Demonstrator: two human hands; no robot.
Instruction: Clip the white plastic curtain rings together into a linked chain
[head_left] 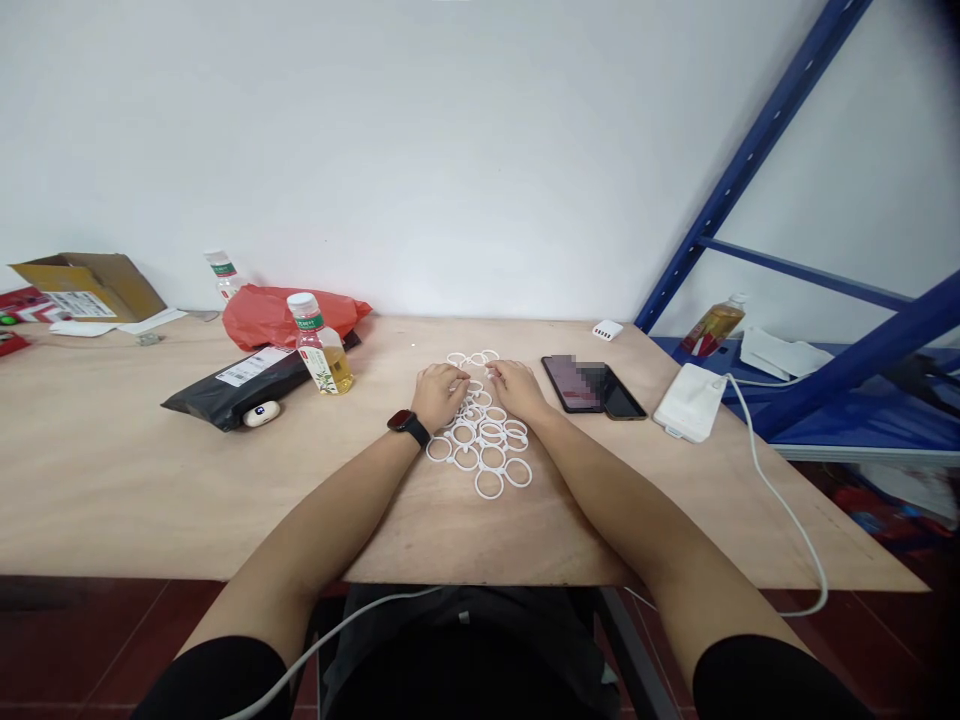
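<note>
From my station I see the white rings (489, 445) lying in a flat cluster on the wooden table (150, 470), at its middle; the left hand (441, 393), with a black watch (408, 424) at the wrist, and the right hand (517, 388) both rest palm down on the cluster's far part, fingertips nearly meeting; the fingers are bent, but I cannot tell whether they pinch a ring or merely press on it; two phones (589, 385) lie just right of the right hand, a bottle (322, 350) stands well to the left; I judge the rings light, thin, stiff plastic, apt to slide on the board and, where they overlap, to drag neighbours along; a fingertip pinch across one rim looks the surest hold.
</note>
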